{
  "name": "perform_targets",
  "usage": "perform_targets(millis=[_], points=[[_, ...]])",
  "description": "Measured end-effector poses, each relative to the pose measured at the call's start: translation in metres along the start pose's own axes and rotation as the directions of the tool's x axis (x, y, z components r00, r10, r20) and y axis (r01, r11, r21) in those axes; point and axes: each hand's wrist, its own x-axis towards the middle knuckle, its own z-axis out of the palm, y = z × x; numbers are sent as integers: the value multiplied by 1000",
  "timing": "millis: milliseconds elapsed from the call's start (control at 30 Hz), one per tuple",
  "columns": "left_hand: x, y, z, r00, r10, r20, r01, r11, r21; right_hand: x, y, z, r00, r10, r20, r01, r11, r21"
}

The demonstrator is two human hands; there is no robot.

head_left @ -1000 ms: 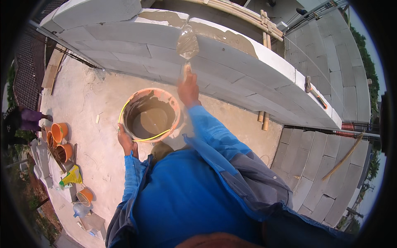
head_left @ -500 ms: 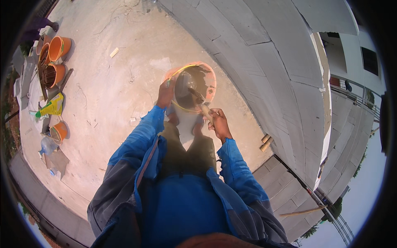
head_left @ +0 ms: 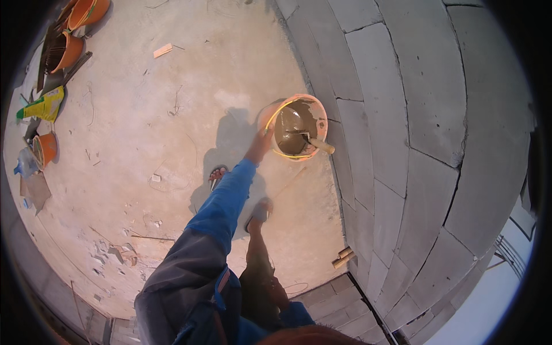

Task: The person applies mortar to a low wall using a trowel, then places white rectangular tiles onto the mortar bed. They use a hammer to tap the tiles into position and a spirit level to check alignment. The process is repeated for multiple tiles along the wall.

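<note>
An orange bucket holding wet grey-brown mortar stands beside the block wall. My left hand reaches out to its left side and is closed at the rim, where the yellow carrying handle lies. A trowel rests in the bucket, its blade in the mortar and its wooden grip leaning over the right rim. Low in the picture, my right hand is beside my leg, away from the bucket; its fingers are dim and hard to make out.
A grey block wall rises along the right. On the floor at left are several orange buckets, a yellow-green bag and a clear plastic bottle. Rubble lies lower left; short wooden pieces sit at the wall's foot.
My right hand has let go of the trowel, left in the bucket, and dropped back to my leg. The bucket now appears closer to the wall, with my left hand still on it.
</note>
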Motion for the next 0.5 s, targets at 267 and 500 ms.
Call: perform_targets(millis=[267, 500], points=[[-80, -36, -68, 834, -514, 200, 507, 857, 87, -5, 25, -24, 998, -69, -13, 70, 977, 203], [-213, 29, -229, 896, -442, -54, 417, 789, 451, -38, 2, -105, 994, -96, 61, 110, 949, -297]])
